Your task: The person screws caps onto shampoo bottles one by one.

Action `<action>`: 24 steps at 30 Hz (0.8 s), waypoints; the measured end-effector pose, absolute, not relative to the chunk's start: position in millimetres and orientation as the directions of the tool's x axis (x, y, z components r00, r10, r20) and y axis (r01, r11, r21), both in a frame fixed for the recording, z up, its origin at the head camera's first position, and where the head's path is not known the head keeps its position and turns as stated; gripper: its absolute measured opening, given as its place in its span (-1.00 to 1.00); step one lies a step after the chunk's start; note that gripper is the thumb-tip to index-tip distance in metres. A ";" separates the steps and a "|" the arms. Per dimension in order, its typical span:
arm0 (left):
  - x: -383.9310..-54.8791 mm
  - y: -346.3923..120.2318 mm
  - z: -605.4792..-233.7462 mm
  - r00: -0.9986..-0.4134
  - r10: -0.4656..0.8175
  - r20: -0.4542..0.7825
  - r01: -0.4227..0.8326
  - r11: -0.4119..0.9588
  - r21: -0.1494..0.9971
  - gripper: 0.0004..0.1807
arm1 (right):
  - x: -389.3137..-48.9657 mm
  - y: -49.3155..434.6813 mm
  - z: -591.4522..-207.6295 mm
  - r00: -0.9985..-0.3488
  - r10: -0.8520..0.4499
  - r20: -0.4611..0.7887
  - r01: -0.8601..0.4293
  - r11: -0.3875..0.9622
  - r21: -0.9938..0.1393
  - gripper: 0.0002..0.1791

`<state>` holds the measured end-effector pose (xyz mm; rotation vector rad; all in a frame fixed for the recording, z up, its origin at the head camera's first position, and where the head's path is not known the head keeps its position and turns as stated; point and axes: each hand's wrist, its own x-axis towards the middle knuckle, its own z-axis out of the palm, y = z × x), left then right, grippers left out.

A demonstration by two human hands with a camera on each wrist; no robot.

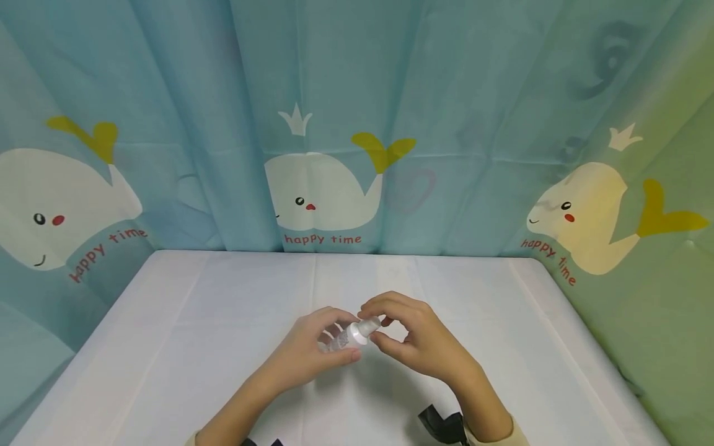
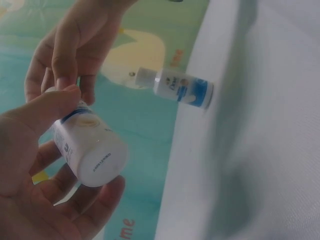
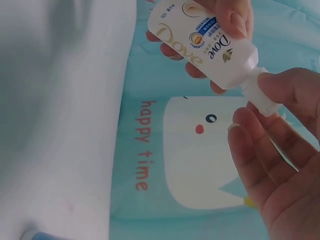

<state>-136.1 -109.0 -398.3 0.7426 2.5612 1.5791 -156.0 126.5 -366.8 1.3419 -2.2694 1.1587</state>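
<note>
My left hand [image 1: 304, 353] grips a small white Dove bottle [image 3: 205, 42] round its body, tilted above the white table. Its flat base faces the left wrist camera, and the label shows in the right wrist view. The thumb and fingers of my right hand [image 1: 424, 337] pinch the white cap [image 3: 257, 95] at the bottle's narrow end. In the left wrist view, a second small Dove bottle [image 2: 185, 90], white with a blue lower part, stands on the table. I cannot make it out in the head view.
A white-covered table [image 1: 223, 297] lies under both hands. Behind it and at the sides hangs a blue-green curtain [image 1: 463, 93] with whale prints. Black straps [image 1: 443, 426] show near the wrists at the table's near edge.
</note>
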 end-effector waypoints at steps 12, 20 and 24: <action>-135.2 -108.2 -398.8 -0.880 0.428 0.207 0.381 0.374 0.846 -0.53 | -154.9 122.6 -368.8 -0.534 -0.617 0.578 -0.829 0.245 -0.503 -0.68; -136.0 -108.9 -397.8 -0.880 0.424 0.215 0.385 0.370 0.845 -0.52 | -154.1 123.5 -368.0 -0.541 -0.621 0.567 -0.821 0.244 -0.516 -0.71; -136.9 -109.6 -398.3 -0.882 0.420 0.216 0.384 0.373 0.844 -0.53 | -154.2 123.6 -367.5 -0.534 -0.625 0.569 -0.825 0.239 -0.512 -0.64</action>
